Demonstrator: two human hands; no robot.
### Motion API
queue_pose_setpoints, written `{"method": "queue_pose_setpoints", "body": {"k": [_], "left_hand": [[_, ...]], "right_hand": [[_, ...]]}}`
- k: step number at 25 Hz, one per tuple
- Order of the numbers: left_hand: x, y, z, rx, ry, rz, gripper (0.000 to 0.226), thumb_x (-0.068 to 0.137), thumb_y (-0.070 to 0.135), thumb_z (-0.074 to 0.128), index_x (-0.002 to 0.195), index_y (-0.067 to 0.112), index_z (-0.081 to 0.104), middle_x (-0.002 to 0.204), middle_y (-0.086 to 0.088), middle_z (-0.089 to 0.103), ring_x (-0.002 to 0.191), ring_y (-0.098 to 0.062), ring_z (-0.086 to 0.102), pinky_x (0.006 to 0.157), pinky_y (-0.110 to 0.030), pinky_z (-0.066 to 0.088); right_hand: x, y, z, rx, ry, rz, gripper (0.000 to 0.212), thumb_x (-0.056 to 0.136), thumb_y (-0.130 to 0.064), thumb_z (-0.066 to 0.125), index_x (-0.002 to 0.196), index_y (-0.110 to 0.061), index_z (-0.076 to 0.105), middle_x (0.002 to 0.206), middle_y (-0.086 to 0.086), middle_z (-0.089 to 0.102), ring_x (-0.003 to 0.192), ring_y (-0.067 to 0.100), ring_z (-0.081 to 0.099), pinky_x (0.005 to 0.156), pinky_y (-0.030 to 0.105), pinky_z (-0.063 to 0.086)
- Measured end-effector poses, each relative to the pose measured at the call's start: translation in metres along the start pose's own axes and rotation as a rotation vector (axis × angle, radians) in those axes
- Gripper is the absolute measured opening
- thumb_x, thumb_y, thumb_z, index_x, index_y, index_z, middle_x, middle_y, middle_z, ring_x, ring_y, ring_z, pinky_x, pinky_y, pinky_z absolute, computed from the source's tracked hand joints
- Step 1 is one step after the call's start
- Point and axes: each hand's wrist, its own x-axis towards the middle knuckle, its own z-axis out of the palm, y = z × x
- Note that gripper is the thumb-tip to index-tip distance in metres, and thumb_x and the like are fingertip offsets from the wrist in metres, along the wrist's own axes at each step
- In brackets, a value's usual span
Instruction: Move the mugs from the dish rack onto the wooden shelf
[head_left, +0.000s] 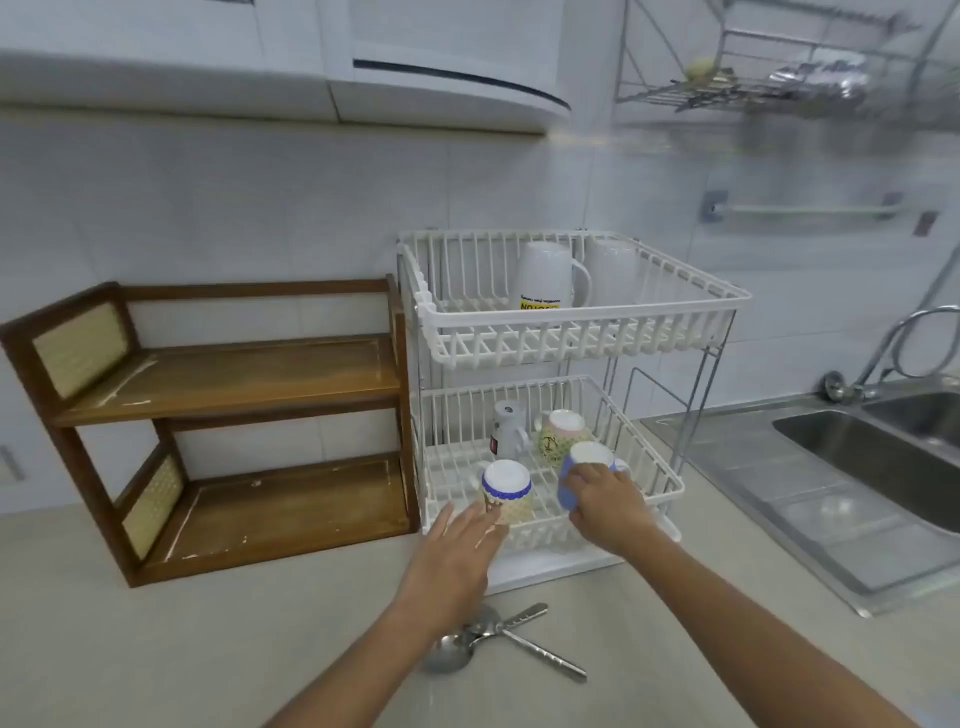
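A white two-tier dish rack stands on the counter, right of an empty two-level wooden shelf. Two white mugs stand upside down on the top tier. The lower tier holds several upturned mugs: a white one, a yellow-green one, a blue-rimmed patterned one and a blue one. My right hand lies on the blue mug, fingers curled around its side. My left hand is open, fingers apart, just in front of the patterned mug.
Several metal spoons lie crossed on the counter under my left forearm. A steel sink with a tap is at the right. A wire wall rack hangs above it. Wall cabinets overhang the shelf.
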Motion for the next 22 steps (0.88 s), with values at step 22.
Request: {"method": "queue_pose_setpoints", "body": {"k": [22], "left_hand": [[0.148,0.009,0.079,0.804,-0.477,0.247,0.063,0.087,0.011,0.062,0.138,0.003,0.027,0.131,-0.018,0.043,0.122,-0.035,0.042,0.111,-0.062,0.018]], "right_hand": [[0.106,0.068,0.032,-0.839,-0.177,-0.421,0.064,0.09,-0.034,0.061,0.143,-0.017,0.03,0.142,0.015,0.043,0.126,0.044,0.041,0.105,0.066,0.025]]}}
